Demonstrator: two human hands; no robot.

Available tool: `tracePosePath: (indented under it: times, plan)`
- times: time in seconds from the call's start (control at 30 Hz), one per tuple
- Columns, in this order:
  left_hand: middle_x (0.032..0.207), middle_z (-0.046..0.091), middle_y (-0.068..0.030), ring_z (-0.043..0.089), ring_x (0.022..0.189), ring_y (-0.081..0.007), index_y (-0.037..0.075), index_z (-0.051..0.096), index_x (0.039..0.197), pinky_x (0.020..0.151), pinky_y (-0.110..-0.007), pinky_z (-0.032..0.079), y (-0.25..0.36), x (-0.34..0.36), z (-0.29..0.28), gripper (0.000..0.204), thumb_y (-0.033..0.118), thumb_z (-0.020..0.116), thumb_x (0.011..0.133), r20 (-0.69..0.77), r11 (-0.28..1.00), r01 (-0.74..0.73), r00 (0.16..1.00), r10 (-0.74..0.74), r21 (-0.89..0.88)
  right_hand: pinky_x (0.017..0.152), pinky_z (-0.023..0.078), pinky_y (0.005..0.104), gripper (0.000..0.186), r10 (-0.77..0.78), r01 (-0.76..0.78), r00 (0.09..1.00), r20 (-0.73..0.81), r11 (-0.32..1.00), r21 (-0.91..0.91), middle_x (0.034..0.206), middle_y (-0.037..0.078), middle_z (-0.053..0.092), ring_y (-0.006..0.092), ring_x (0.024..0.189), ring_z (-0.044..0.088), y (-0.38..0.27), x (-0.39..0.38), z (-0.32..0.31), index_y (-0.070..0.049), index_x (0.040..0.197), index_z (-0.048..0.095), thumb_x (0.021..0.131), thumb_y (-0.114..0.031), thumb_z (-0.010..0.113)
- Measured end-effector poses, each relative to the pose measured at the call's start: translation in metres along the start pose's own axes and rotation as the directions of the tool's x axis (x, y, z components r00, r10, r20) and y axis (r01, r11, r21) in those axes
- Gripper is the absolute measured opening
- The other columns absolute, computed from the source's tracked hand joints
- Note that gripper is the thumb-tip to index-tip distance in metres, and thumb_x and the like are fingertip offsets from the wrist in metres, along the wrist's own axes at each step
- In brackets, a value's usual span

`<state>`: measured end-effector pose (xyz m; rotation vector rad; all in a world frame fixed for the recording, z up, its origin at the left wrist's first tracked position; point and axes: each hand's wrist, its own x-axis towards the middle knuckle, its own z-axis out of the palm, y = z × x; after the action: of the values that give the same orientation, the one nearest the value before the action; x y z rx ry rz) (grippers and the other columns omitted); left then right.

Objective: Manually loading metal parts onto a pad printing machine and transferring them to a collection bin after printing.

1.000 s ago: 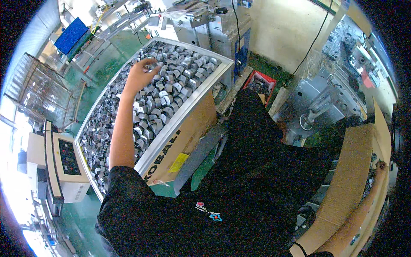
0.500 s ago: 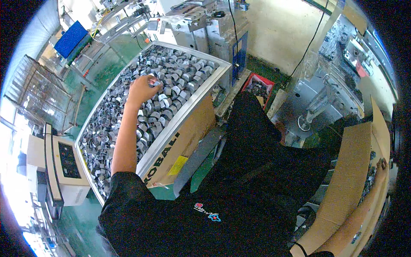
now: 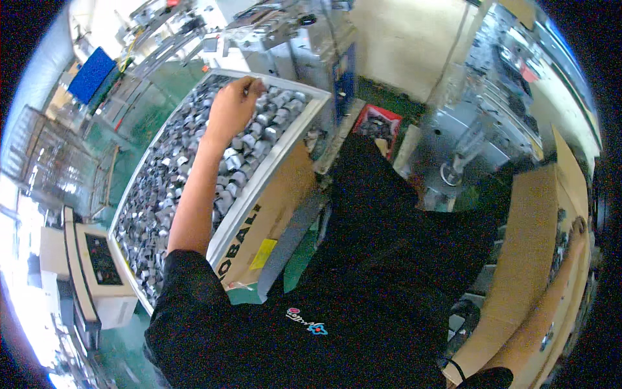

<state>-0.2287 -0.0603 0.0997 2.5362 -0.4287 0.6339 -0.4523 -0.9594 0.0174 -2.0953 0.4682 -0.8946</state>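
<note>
My left hand (image 3: 234, 107) is above the far part of a large, pale-rimmed cardboard box (image 3: 285, 188) heaped with small curved grey metal pieces (image 3: 184, 152). Its fingers are curled and pinched together. Blur hides what is between the fingertips. At the right edge, my right arm reaches along the inside of an opened cardboard carton (image 3: 518, 259). My right hand (image 3: 578, 227) is near the carton's far end, next to small dark pieces (image 3: 562, 227). It is small and dark there, and its fingers cannot be made out.
A red bin (image 3: 382, 123) holding dark pieces sits on the floor ahead. Grey machinery (image 3: 291, 55) rises behind the large box, and another metal machine (image 3: 466, 142) stands ahead to the right. A beige cabinet with a dark panel (image 3: 103, 259) is at the left.
My left hand has moved up and away over the metal pieces, toward the box's far edge. The whole view has shifted slightly. My right arm stays inside the carton.
</note>
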Motion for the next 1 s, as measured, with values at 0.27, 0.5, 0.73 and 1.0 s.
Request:
tracePosePath:
  times: [0.27,0.5,0.73,1.0]
  plan:
    - [0.08,0.064,-0.0255,0.063,0.077,-0.0439,0.0,0.063,0.092,0.069,-0.049,0.05,0.208,0.077,0.117,0.026,0.025,0.054,0.094,0.022,0.792,-0.466,0.857,0.515,-0.395,0.081,0.053,0.0313,0.035,-0.192,-0.017,0.949,-0.249,0.759,-0.651,0.109,0.009,0.07,0.0175,0.099,0.067,-0.004,-0.012,-0.069,-0.006,0.116,0.067,0.093,-0.031,0.067]
    - [0.102,0.071,-0.0135,0.068,0.091,-0.024,0.009,0.069,0.113,0.083,-0.037,0.053,0.375,0.132,0.241,0.032,0.028,0.068,0.088,-0.031,0.472,-0.521,0.694,0.72,-0.711,0.087,0.053,0.0352,0.029,-0.244,0.079,0.93,-0.277,0.864,-0.497,0.109,0.015,0.071,0.0268,0.099,0.069,-0.044,-0.034,-0.063,-0.005,0.112,0.068,0.089,-0.022,0.069]
    - [0.115,0.068,-0.0189,0.065,0.104,-0.0377,0.014,0.069,0.118,0.095,-0.044,0.049,0.415,0.154,0.28,0.055,0.056,0.067,0.082,0.132,0.673,-0.484,0.75,0.649,-0.559,0.085,0.053,0.0334,0.024,-0.372,0.292,0.915,-0.155,0.877,-0.381,0.111,0.013,0.071,0.0255,0.099,0.069,-0.158,-0.036,0.031,-0.004,0.111,0.069,0.09,-0.013,0.067]
    - [0.106,0.066,-0.0272,0.059,0.1,-0.047,0.003,0.051,0.121,0.089,-0.053,0.048,0.413,0.147,0.287,0.052,0.045,0.059,0.091,-0.037,0.596,-0.573,0.738,0.674,-0.563,0.084,0.054,0.0344,0.017,-0.471,0.454,0.882,-0.017,0.858,-0.242,0.104,0.014,0.072,0.027,0.095,0.07,-0.224,-0.015,0.133,-0.005,0.103,0.071,0.087,-0.012,0.069]
